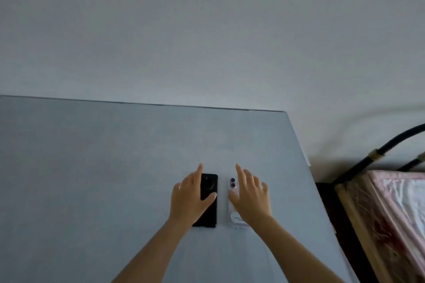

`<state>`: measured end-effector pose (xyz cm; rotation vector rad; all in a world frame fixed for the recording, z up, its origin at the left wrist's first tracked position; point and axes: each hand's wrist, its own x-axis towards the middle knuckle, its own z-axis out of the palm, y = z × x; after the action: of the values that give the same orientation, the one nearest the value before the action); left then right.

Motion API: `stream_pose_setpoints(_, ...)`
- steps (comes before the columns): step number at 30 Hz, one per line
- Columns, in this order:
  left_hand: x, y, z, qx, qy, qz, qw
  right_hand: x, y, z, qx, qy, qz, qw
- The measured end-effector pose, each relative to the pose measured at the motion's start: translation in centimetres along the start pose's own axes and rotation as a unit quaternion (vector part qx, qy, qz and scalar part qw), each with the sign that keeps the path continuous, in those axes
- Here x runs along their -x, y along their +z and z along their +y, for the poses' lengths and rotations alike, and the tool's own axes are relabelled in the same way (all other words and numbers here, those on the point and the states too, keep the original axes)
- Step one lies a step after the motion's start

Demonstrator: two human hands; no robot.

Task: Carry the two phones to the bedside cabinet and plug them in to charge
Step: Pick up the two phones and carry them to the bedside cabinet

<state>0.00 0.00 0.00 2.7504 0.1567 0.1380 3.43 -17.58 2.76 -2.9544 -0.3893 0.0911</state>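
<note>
Two phones lie face down, side by side, on a pale grey table. The black phone is on the left, the white phone in a clear case on the right. My left hand hovers over the black phone's left half, fingers spread, thumb lying across its back. My right hand is spread above the white phone's right side and hides much of it. Neither hand is closed around a phone. No bedside cabinet or charger is in view.
A plain wall rises behind the table. The table's right edge drops off toward a bed with a black metal frame and a pink plastic-wrapped mattress at the lower right.
</note>
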Motion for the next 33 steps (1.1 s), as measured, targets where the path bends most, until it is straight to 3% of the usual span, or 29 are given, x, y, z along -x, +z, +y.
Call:
stream_pose_setpoints(8,-0.6,5.2,-0.7,-0.038,-0.047,-0.106,0.993,-2.1,4.4,0.4,0.023,0.054,-0.086,0.995)
stream_pose_setpoints(18,-1.3,5.7,1.0,0.012,-0.133,-0.122,0.984,-2.3,6.1,-0.3,-0.039,0.17,-0.148,0.973)
stream_pose_setpoints(26,-0.9,5.4,0.7,0.057,-0.131,-0.071,0.987,-2.3,6.1,-0.7,-0.032,0.181,-0.139,0.973)
stream_pose_setpoints(33,-2.1,4.4,1.0,0.031,-0.142,-0.105,0.984,-2.9,5.3,-0.8,-0.101,0.206,-0.105,0.968)
